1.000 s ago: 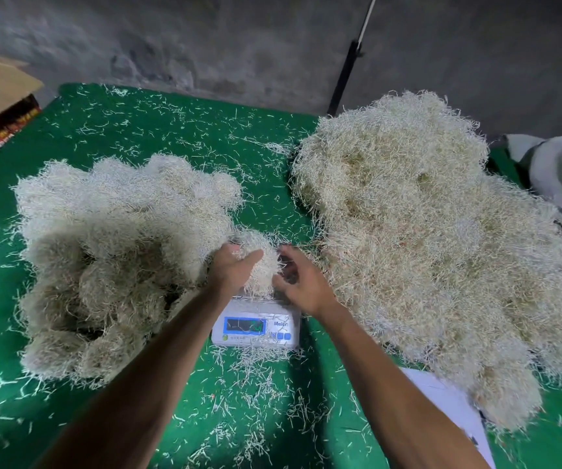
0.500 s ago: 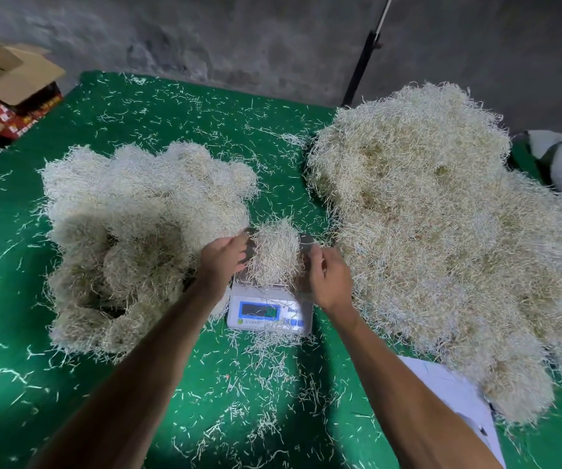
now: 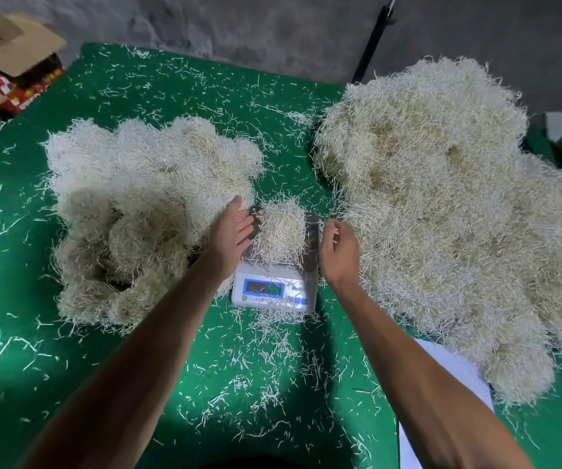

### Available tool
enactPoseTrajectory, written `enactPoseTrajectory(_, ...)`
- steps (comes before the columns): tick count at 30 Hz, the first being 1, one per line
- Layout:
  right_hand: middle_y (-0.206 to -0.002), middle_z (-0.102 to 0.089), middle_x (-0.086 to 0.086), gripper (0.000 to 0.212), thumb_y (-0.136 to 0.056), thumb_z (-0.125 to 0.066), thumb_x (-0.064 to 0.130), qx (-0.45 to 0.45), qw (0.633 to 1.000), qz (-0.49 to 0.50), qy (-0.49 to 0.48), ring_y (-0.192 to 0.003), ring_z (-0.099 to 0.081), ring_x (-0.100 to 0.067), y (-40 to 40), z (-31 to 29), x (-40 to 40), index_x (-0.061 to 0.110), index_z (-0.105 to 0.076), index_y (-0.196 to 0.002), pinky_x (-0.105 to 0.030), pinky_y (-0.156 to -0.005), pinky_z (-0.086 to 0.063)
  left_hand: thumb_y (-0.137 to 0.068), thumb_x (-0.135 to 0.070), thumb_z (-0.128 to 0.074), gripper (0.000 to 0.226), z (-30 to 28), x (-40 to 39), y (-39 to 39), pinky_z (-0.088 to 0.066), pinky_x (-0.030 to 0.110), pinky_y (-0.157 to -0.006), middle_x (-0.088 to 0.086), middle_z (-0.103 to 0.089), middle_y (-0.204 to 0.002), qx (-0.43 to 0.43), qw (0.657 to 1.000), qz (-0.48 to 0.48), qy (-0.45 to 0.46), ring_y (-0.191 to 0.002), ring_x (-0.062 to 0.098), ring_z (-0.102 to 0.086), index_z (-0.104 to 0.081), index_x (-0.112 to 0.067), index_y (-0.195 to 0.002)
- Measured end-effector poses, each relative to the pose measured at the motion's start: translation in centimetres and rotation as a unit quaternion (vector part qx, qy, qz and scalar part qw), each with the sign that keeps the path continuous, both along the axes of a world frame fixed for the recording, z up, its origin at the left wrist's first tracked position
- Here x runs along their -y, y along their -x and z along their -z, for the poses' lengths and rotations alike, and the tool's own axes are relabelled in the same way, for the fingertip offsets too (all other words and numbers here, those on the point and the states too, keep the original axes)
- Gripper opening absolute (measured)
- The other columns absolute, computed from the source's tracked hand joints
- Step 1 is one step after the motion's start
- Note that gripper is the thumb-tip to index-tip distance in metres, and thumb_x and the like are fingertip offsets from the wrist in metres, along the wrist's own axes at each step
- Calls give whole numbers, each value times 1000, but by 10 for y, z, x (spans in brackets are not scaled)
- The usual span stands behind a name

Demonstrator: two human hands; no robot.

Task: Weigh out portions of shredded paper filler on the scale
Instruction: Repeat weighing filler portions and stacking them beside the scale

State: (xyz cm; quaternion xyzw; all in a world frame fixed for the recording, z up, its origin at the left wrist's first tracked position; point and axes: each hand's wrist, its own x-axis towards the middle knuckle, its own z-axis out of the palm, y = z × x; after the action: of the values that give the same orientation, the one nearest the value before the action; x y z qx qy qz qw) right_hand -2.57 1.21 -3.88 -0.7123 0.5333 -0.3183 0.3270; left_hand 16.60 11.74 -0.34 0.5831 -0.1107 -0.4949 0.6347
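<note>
While half a second ago both hands cupped the paper portion (image 3: 281, 230) on the scale (image 3: 274, 289), I now see the left hand (image 3: 230, 231) flat and relaxed against it, and the right hand (image 3: 338, 252) drawn aside, fingers curled, its grip uncertain.

A small mound of pale shredded paper filler (image 3: 281, 230) sat on the white digital scale (image 3: 274, 289), between two large filler heaps (image 3: 147, 211) (image 3: 448, 211).
</note>
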Motion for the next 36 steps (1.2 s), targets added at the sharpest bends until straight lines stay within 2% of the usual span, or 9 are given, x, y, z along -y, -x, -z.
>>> enactPoseTrajectory(10, -87, -51, 24, 11, -108, -44, 39, 29, 999, -39, 16, -72, -58, 18, -29, -4, 9, 33, -54, -108, -5, -51, -44, -101, -56, -48, 64, 2, -3, 11, -48, 49, -104, 15, -56, -142, 116, 993, 3, -30, -125, 28, -57, -49, -8, -143)
enactPoseTrajectory(13, -100, -60, 18, 22, -108, -44, 37, 55, 997, -49, 4, -92, -63, -3, -40, -9, 11, 24, -61, -110, -4, -54, -48, -101, -53, -49, 36, 4, 3, 13, -52, 48, -96, 7, -63, -111, 175, 983, 7, -59, -107, 22, -59, -63, -21, -107)
enactPoseTrajectory(15, -98, -60, 18, 21, -109, -43, 35, 69, 996, -47, 10, -85, -60, 14, -43, -8, 11, 27, -61, -102, 0, -53, -44, -100, -51, -52, 28, 5, 5, 15, -50, 43, -85, 3, -57, -95, 213, 975, 15, -57, -94, 18, -54, -54, -29, -83)
enactPoseTrajectory(18, -87, -62, 10, 13, -109, -41, 40, 57, 997, -50, -18, -68, -64, 0, -37, 6, 11, 37, -52, -104, -18, -53, -54, -97, -51, -55, 27, 9, 8, 19, -54, 45, -82, 2, -58, -93, 249, 966, 7, -65, -88, 16, -54, -51, -32, -79)
enactPoseTrajectory(22, -118, -65, -14, 46, -105, -42, 51, 42, 993, -96, -57, -96, -67, -27, -32, 13, 6, 19, -48, -138, -48, -79, -61, -98, -52, -56, 25, 22, 18, 23, -47, 27, -66, -4, -62, -83, 299, 951, -12, -74, -68, 4, -56, -62, -29, -92)
enactPoseTrajectory(25, -150, -48, -13, 60, -106, -37, 54, 28, 988, -125, -82, -130, -51, -23, -40, 3, -1, 19, -35, -155, -46, -109, -42, -101, -52, -49, 46, 34, 28, 39, -44, 11, -67, -10, -63, -114, 239, 966, -19, -96, -80, -16, -56, -51, -24, -137)
enactPoseTrajectory(28, -116, -66, -8, 44, -110, -35, 46, 76, 978, -150, -120, -107, -63, -21, -52, 0, -27, 13, -61, -124, -30, -93, -52, -101, -52, -44, 51, 30, 35, 58, -43, 43, -109, 2, -48, -150, 85, 991, -59, -90, -130, 15, -51, -48, -27, -146)
enactPoseTrajectory(29, -97, -67, -2, 39, -109, -38, 43, 88, 983, -138, -88, -89, -63, -17, -57, -1, -38, 14, -64, -105, -32, -70, -46, -100, -54, -46, 51, 25, 34, 60, -43, 50, -110, 6, -54, -146, 27, 994, -81, -67, -130, 22, -54, -55, -25, -140)
enactPoseTrajectory(36, -79, -50, 9, 38, -91, -73, 47, 174, 978, -102, 47, -77, -50, -12, -94, -54, -52, 26, -48, -72, -24, -73, -41, -96, -56, -53, 47, -21, 11, 51, -47, 32, -97, 9, -64, -92, -94, 994, -26, 39, -97, 16, -64, -67, -12, -99)
